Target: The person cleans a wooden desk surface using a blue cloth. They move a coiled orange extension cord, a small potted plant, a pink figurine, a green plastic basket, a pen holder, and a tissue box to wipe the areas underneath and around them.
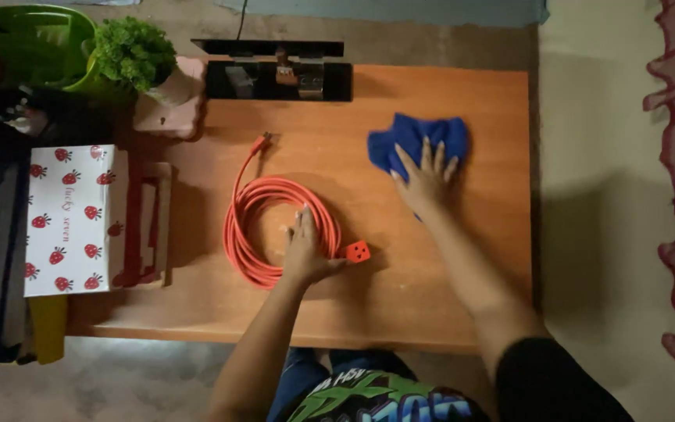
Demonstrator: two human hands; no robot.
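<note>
Wiping stage: right hand (425,178) flat on blue cloth (418,141) at 1 o'clock; left hand (304,252), open, apparently steadying the coiled orange extension cord (253,227), which needs shifting next.

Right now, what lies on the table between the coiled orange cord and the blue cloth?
Nothing: in the head view, only bare wooden table separates the cord from the cloth. The left hand rests on the cord, the right hand on the cloth.

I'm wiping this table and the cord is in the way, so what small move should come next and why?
Probably slide the orange cord coil aside with the left hand, which already rests flat on it. The right hand presses the blue cloth on the wooden table, and the coil covers the middle.
</note>
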